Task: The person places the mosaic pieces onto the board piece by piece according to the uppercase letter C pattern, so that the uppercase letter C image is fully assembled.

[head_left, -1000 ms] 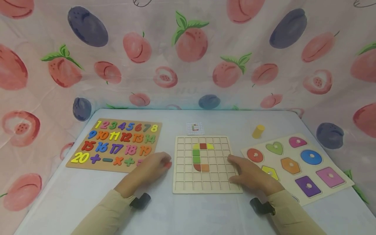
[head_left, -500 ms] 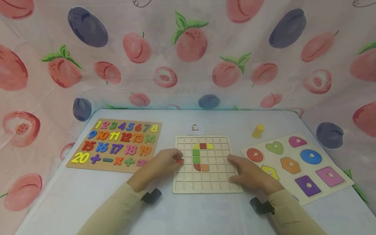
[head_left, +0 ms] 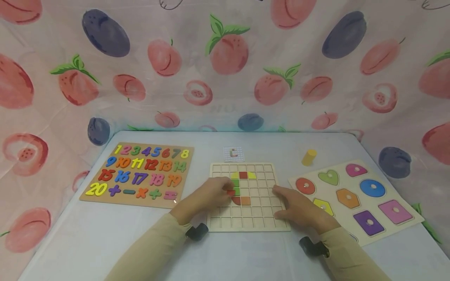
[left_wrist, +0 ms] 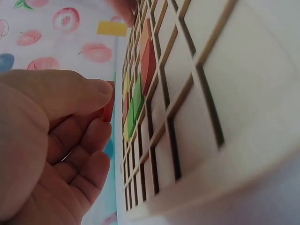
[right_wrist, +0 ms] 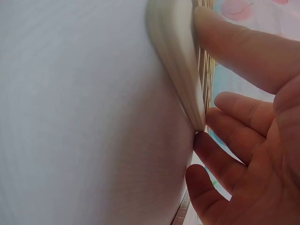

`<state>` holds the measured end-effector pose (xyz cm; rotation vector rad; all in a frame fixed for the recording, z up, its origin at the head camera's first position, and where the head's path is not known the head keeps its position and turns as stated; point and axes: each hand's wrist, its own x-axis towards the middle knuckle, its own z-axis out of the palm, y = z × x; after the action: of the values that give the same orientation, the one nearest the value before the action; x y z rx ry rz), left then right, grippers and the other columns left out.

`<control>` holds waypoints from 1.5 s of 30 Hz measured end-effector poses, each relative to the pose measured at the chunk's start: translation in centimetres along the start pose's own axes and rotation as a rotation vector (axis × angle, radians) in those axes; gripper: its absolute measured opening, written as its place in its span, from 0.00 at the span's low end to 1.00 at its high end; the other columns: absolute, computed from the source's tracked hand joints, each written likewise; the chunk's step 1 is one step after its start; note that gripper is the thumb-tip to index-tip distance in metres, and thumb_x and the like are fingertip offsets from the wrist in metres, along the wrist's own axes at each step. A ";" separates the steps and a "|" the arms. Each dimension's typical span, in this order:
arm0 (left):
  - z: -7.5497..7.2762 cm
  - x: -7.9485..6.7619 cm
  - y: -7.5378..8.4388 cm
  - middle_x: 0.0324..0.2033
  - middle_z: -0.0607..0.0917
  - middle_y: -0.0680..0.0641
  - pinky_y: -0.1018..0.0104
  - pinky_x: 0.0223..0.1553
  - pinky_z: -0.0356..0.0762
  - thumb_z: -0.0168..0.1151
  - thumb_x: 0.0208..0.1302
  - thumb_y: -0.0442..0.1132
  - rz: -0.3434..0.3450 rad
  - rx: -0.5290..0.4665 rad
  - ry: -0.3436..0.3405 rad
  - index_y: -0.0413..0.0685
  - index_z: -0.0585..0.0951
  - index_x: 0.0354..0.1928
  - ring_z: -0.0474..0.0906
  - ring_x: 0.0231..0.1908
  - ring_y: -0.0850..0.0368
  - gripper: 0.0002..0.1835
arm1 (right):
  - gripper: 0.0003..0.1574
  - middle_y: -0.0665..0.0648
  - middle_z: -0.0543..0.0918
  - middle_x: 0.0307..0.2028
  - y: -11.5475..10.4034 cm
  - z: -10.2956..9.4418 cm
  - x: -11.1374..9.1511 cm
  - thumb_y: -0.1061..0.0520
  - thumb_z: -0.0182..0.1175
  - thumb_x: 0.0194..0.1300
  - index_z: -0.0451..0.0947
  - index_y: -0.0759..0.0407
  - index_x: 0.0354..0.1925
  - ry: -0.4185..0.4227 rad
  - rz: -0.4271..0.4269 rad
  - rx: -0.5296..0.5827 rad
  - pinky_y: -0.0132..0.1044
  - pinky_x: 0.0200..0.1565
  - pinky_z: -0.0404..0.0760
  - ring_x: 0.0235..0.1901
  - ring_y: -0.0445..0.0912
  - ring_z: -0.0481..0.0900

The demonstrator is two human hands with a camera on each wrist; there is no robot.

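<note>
My left hand [head_left: 211, 194] is over the left half of a wooden grid board [head_left: 258, 223], pinching a small red tile [left_wrist: 108, 105] between thumb and fingertips. Green tiles [head_left: 236, 182] sit in the grid close by, partly covered by the hand. Below them are a red-brown rounded tile [head_left: 236, 200] and an orange tile [head_left: 245, 201]. Along the top of the pattern lie a dark red tile [head_left: 243, 175] and a yellow quarter-round tile [head_left: 251, 175]. My right hand [head_left: 299, 205] rests at the board's right edge, thumb and fingers spread along it and fairly straight.
Behind the board lies a small pattern card [head_left: 233, 154]. To the left is a number puzzle [head_left: 131, 197]; to the right, a shape puzzle [head_left: 381, 195] with knobbed pieces. A yellow cylinder [head_left: 309, 157] stands at the back right. A fruit-print curtain [head_left: 225, 89] hangs behind the table.
From beside the number puzzle, my left hand has moved right with the red tile, past the board's left edge to the green tiles. My right hand has stayed in place.
</note>
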<state>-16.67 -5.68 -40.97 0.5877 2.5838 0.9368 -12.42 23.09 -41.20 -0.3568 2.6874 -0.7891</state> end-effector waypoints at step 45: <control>3.5 2.1 3.6 0.45 0.84 0.53 0.66 0.54 0.75 0.66 0.66 0.38 0.141 0.087 -0.039 0.47 0.81 0.55 0.78 0.47 0.61 0.16 | 0.48 0.64 0.68 0.70 0.3 -0.1 0.0 0.55 0.74 0.57 0.66 0.63 0.71 0.008 -0.045 -0.006 0.59 0.67 0.61 0.71 0.61 0.61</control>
<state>-16.05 -0.32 -41.50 0.8130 2.5860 0.8507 -12.47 23.41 -41.30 -0.4177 2.6979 -0.7973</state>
